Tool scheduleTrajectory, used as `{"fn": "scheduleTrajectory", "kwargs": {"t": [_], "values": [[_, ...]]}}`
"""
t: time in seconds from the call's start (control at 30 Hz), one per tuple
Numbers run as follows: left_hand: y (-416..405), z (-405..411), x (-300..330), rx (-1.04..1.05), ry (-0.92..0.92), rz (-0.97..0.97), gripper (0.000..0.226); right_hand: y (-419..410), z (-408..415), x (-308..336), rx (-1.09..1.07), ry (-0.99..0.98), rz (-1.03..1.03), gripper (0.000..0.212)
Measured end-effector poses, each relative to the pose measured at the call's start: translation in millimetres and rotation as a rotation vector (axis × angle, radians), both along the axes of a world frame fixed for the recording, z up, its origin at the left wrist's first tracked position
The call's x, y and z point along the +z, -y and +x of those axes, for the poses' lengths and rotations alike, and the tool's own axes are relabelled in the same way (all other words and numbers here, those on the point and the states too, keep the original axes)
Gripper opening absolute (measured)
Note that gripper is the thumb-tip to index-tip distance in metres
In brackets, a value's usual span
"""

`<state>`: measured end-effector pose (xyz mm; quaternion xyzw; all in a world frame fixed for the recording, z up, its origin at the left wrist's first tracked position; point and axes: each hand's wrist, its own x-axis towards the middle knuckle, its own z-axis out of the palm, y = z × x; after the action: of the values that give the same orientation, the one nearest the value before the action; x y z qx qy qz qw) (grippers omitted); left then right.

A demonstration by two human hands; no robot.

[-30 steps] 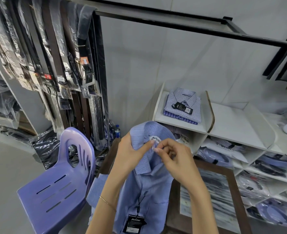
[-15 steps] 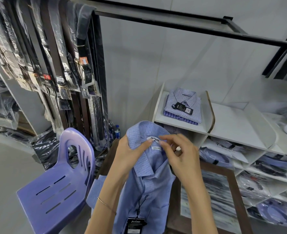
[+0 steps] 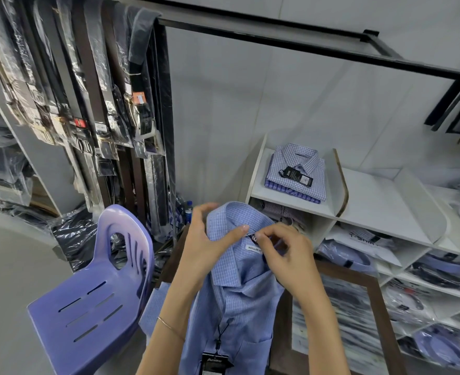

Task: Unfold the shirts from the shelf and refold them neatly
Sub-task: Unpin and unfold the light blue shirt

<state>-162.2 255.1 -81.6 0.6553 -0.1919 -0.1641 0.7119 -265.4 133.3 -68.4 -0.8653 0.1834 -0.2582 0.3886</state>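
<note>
At the centre of the head view a light-blue checked cotton shirt point(image 3: 239, 301) hangs opened out, collar at the top and body trailing toward six o'clock, a black swing tag point(image 3: 214, 361) dangling from its front on a dark cord. The left hand point(image 3: 205, 246) is behind the collar at about nine o'clock of it, thumb pressed across the fabric while the fingers curl round the back: it is grasping the collar. The right hand point(image 3: 284, 257), at three o'clock of the collar, pinches something at the neckband just above the white size label point(image 3: 253, 248); it may be a button or the collar edge, but the fingertips hide it and I cannot say which.

Judging by this, the shirt is unfolded, and its refolding has only reached the stage of squaring the collar; sleeves and body are yet to be laid and folded. At two o'clock a stack of folded purple-checked shirts point(image 3: 296, 171) sits in the top compartment of a white shelf unit point(image 3: 380, 201), apparently either finished or awaiting their turn. More shirts show in the compartment below. A lilac plastic chair point(image 3: 93, 301) stands at eight o'clock, wrapped belts point(image 3: 93, 85) hanging at ten.
</note>
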Motion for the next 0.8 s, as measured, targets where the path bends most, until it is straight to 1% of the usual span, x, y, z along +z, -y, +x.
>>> {"fn": "scheduleTrajectory", "kwargs": {"t": [0.03, 0.07, 0.1, 0.13, 0.17, 0.2, 0.23, 0.3, 0.4, 0.5, 0.6, 0.8], "values": [[0, 0, 0, 0.045, 0.102, -0.017, 0.082, -1, 0, 1, 0.008, -0.001, 0.059, 0.017], [0, 1, -1, 0.065, 0.232, -0.033, 0.085, -1, 1, 3, 0.019, -0.007, 0.108, 0.019], [0, 1, -2, 0.063, 0.379, -0.029, 0.08, -1, 2, 3, 0.034, -0.016, 0.144, 0.021], [0, 2, -2, 0.039, 0.509, -0.006, 0.067, -1, 3, 3, 0.049, -0.025, 0.169, 0.023], [0, 2, -1, 0.002, 0.595, 0.03, 0.053, -1, 3, 4, 0.063, -0.027, 0.189, 0.025], [-1, 2, 0, -0.044, 0.629, 0.059, 0.04, 0, 4, 4, 0.07, -0.02, 0.21, 0.026], [-2, 4, -1, -0.083, 0.642, 0.087, 0.03, 0, 4, 5, 0.075, -0.005, 0.236, 0.027], [-3, 7, -2, -0.121, 0.671, 0.132, 0.018, 0, 4, 8, 0.088, 0.043, 0.315, 0.026], [-5, 11, -3, -0.162, 0.677, 0.144, 0.008, -3, 4, 10, 0.116, 0.077, 0.429, 0.022], [-7, 14, -4, -0.21, 0.65, 0.144, 0.002, -4, 5, 9, 0.158, 0.051, 0.476, 0.022], [-10, 18, -6, -0.257, 0.606, 0.125, 0.003, -4, 7, 8, 0.167, 0.028, 0.503, 0.022], [-14, 22, -10, -0.257, 0.541, 0.075, 0.011, -7, 11, 9, 0.204, 0.003, 0.507, 0.023]]}}
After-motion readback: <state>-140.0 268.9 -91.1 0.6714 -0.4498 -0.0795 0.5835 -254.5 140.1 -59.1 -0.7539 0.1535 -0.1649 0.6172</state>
